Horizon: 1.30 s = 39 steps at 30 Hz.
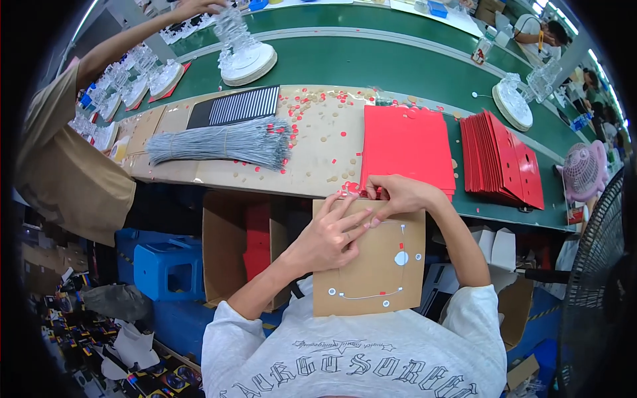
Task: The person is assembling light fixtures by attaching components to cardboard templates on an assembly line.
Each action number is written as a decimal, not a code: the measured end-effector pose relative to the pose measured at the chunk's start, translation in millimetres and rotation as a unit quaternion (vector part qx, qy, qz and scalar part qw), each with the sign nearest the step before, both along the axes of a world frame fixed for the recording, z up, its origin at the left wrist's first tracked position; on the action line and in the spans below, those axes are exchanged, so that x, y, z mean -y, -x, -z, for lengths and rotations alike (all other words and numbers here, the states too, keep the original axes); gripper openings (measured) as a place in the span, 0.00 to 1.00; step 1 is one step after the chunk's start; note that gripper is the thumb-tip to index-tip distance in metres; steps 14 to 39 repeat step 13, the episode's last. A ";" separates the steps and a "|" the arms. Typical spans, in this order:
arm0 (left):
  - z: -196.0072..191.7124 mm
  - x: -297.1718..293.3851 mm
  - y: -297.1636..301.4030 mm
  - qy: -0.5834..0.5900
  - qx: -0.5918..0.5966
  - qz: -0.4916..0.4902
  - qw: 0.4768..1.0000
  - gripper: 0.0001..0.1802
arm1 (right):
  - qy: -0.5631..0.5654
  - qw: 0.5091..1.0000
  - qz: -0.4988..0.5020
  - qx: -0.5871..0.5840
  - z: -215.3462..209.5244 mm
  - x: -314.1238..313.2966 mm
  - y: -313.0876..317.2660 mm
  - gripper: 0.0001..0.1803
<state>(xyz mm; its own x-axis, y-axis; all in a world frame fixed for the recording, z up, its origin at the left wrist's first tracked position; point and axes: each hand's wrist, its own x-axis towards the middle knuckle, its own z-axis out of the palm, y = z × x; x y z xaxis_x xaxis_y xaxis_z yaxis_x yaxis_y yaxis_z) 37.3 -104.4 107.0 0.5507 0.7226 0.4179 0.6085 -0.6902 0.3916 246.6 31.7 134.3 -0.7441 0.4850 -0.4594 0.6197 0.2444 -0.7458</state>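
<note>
A brown cardboard sheet (325,300) leans against my lap and the table edge. A thin pale wire (371,298) runs around its face, with small white tabs, red bits and an off-white round patch (401,259). My left hand (330,237) lies across its upper left, fingers spread towards the upper right. At the top edge my right hand (403,197) has thumb and index finger bent in a pinch; what is between them is hidden. Just beyond it lies a stack of red sheets (406,142). Small red pieces (350,188) sit beside my left fingertips.
A bundle of grey wires (212,144) and a black-and-white striped sheet (240,106) lie on the table's left. Red folded sheets (494,159) stand at right, near a pink fan (582,171). A co-worker's arm (133,41) reaches towards a clear ornament on a round base (247,63).
</note>
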 end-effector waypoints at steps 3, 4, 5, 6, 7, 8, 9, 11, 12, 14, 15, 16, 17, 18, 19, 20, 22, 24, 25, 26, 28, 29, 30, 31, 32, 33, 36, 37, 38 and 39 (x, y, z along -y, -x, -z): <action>-4.1 -0.1 5.1 0.014 -0.021 -0.013 1.000 0.22 | -0.170 0.979 0.015 -0.115 13.8 20.3 -18.7 0.26; -2.7 0.6 7.8 0.011 -0.021 -0.015 1.000 0.22 | -0.309 0.926 0.028 -0.216 17.8 32.2 -27.2 0.25; 0.9 3.2 9.6 0.021 0.004 -0.027 0.999 0.21 | -0.282 0.914 0.106 -0.273 17.1 41.4 -38.8 0.18; 4.2 5.1 11.5 0.030 0.029 -0.040 0.998 0.21 | -0.207 0.895 0.249 -0.308 26.4 53.9 -56.9 0.13; 7.9 5.3 13.1 0.029 0.031 -0.045 0.998 0.21 | -0.127 0.851 0.386 -0.332 38.1 68.6 -80.7 0.10; 12.0 6.2 14.9 0.036 0.082 -0.054 0.995 0.20 | -0.126 0.872 0.392 -0.266 48.4 84.7 -108.3 0.10; 13.1 4.8 15.2 0.042 0.133 -0.059 0.989 0.19 | -0.111 0.887 0.381 -0.236 74.0 103.9 -125.1 0.09; 11.4 0.4 17.5 0.035 0.150 -0.065 0.986 0.18 | -0.020 0.929 0.355 -0.103 121.1 144.9 -117.8 0.16; 10.7 -0.8 19.2 0.031 0.164 -0.072 0.983 0.16 | -0.101 0.932 0.320 -0.135 133.9 163.2 -100.0 0.16; 13.0 -4.8 20.2 0.023 0.164 -0.080 0.983 0.16 | -0.106 0.935 0.309 -0.138 134.5 153.3 -96.6 0.16; 13.0 -4.8 20.2 0.023 0.164 -0.080 0.983 0.16 | -0.106 0.935 0.309 -0.138 134.5 153.3 -96.6 0.16; 13.0 -4.8 20.2 0.023 0.164 -0.080 0.983 0.16 | -0.106 0.935 0.309 -0.138 134.5 153.3 -96.6 0.16; 13.0 -4.8 20.2 0.023 0.164 -0.080 0.983 0.16 | -0.106 0.935 0.309 -0.138 134.5 153.3 -96.6 0.16; 13.0 -4.8 20.2 0.023 0.164 -0.080 0.983 0.16 | -0.106 0.935 0.309 -0.138 134.5 153.3 -96.6 0.16; 13.0 -4.8 20.2 0.023 0.164 -0.080 0.983 0.16 | -0.106 0.935 0.309 -0.138 134.5 153.3 -96.6 0.16; 13.0 -4.8 20.2 0.023 0.164 -0.080 0.983 0.16 | -0.106 0.935 0.309 -0.138 134.5 153.3 -96.6 0.16; 13.0 -4.8 20.2 0.023 0.164 -0.080 0.983 0.16 | -0.106 0.935 0.309 -0.138 134.5 153.3 -96.6 0.16; 13.0 -4.8 20.2 0.023 0.164 -0.080 0.983 0.16 | -0.106 0.935 0.309 -0.138 134.5 153.3 -96.6 0.16; 13.0 -4.8 20.2 0.023 0.164 -0.080 0.983 0.16 | -0.106 0.935 0.309 -0.138 134.5 153.3 -96.6 0.16; 13.0 -4.8 20.2 0.023 0.164 -0.080 0.983 0.16 | -0.106 0.935 0.309 -0.138 134.5 153.3 -96.6 0.16; 13.0 -4.8 20.2 0.023 0.164 -0.080 0.983 0.16 | -0.106 0.935 0.309 -0.138 134.5 153.3 -96.6 0.16; 13.0 -4.8 20.2 0.023 0.164 -0.080 0.983 0.16 | -0.106 0.935 0.309 -0.138 134.5 153.3 -96.6 0.16; 13.0 -4.8 20.2 0.023 0.164 -0.080 0.983 0.16 | -0.106 0.935 0.309 -0.138 134.5 153.3 -96.6 0.16; 13.0 -4.8 20.2 0.023 0.164 -0.080 0.983 0.16 | -0.106 0.935 0.309 -0.138 134.5 153.3 -96.6 0.16; 13.0 -4.8 20.2 0.023 0.164 -0.080 0.983 0.16 | -0.106 0.935 0.309 -0.138 134.5 153.3 -96.6 0.16; 13.0 -4.8 20.2 0.023 0.164 -0.080 0.983 0.16 | -0.106 0.935 0.309 -0.138 134.5 153.3 -96.6 0.16; 13.0 -4.8 20.2 0.023 0.164 -0.080 0.983 0.16 | -0.106 0.935 0.309 -0.138 134.5 153.3 -96.6 0.16; 13.0 -4.8 20.2 0.023 0.164 -0.080 0.983 0.16 | -0.106 0.935 0.309 -0.138 134.5 153.3 -96.6 0.16; 13.0 -4.8 20.2 0.023 0.164 -0.080 0.983 0.16 | -0.106 0.935 0.309 -0.138 134.5 153.3 -96.6 0.16; 13.0 -4.8 20.2 0.023 0.164 -0.080 0.983 0.16 | -0.106 0.935 0.309 -0.138 134.5 153.3 -96.6 0.16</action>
